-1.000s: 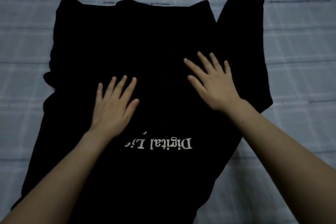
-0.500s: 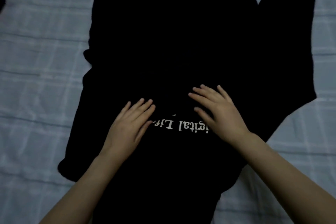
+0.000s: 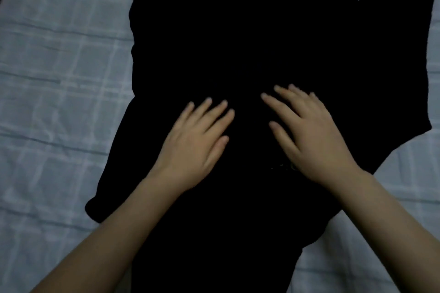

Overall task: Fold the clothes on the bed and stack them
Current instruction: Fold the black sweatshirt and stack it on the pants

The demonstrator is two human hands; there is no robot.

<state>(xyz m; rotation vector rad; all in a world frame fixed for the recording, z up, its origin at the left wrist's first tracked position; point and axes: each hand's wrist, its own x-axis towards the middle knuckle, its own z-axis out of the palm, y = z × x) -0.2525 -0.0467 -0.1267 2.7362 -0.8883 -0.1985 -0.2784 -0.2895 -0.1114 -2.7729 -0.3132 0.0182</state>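
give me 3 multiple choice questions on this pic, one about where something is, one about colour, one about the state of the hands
1. Where do both hands rest?
A. on the shirt
B. on the bare sheet
C. in the air

2. What colour is the shirt?
A. white
B. red
C. black

3. How are the hands?
A. in fists
B. open, flat
C. pinching cloth

Answers:
1 A: left hand and right hand lie on the shirt, not the sheet.
2 C: black all over.
3 B: fingers spread, palms down.
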